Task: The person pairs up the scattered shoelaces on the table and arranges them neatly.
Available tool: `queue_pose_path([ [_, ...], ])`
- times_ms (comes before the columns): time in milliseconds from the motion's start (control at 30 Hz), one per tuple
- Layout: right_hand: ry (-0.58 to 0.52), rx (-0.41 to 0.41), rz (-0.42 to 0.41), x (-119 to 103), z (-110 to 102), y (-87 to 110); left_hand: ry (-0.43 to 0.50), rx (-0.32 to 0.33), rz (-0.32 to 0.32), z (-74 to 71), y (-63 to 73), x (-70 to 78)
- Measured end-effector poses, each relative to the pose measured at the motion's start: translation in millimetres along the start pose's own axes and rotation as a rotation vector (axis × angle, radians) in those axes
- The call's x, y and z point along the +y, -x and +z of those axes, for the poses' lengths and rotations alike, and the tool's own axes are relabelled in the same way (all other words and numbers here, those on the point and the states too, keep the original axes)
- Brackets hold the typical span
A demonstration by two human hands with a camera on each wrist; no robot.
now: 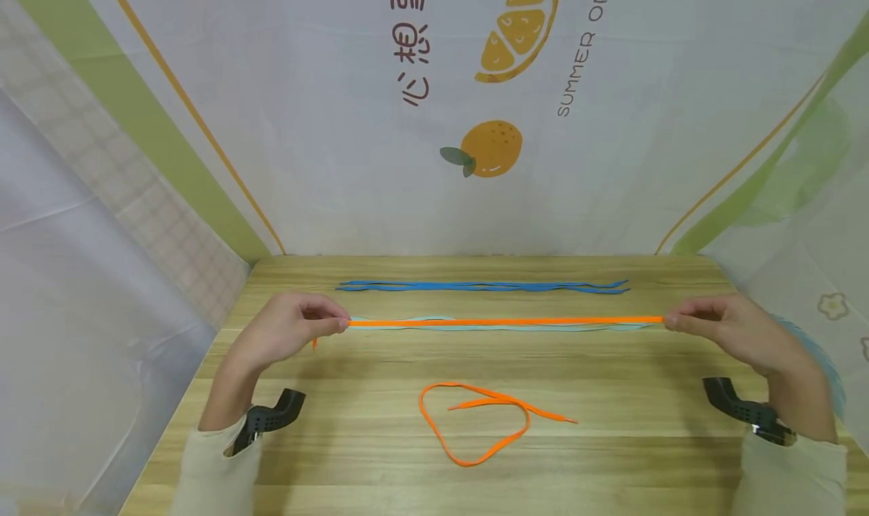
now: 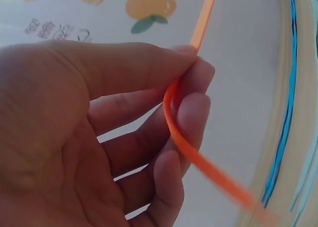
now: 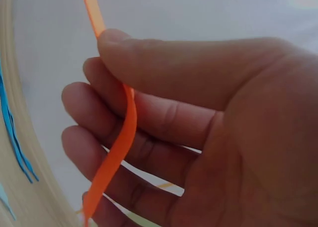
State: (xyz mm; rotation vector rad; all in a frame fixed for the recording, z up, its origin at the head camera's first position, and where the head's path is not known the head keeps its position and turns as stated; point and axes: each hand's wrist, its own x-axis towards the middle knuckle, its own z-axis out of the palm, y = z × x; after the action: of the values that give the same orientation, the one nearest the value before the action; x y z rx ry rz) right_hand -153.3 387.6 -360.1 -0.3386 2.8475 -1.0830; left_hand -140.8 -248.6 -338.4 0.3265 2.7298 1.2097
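An orange shoelace (image 1: 505, 321) is stretched straight and level between the two hands. My left hand (image 1: 302, 326) pinches it near one end between thumb and index finger; a short tail hangs below, as the left wrist view shows. At the other end my right hand (image 1: 720, 327) pinches it the same way, its loose tail (image 3: 117, 152) running down across the fingers. In the head view the taut lace overlaps light blue shoelaces (image 1: 434, 328) lying lengthwise on the table. A second orange shoelace (image 1: 468, 463) lies nearer, bent into a loose loop with its ends crossing.
Blue shoelaces (image 1: 475, 286) lie straight side by side along the back of the wooden table (image 1: 326, 456). Behind the table hangs a white cloth (image 1: 353, 161) printed with oranges and writing. Pale cloth also hangs at both sides.
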Motion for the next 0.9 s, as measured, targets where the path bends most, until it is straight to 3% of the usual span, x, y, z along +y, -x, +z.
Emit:
queue_pose_path([
  [567,-0.019,-0.053,0.109,30,-6,1.4,-0.069,0.012,-0.039,-12.0,-6.9,-36.5],
  [900,-0.01,-0.103,0.147,48,-6,-0.4,-0.064,-0.034,-0.084,-12.8,-8.5,-52.6],
])
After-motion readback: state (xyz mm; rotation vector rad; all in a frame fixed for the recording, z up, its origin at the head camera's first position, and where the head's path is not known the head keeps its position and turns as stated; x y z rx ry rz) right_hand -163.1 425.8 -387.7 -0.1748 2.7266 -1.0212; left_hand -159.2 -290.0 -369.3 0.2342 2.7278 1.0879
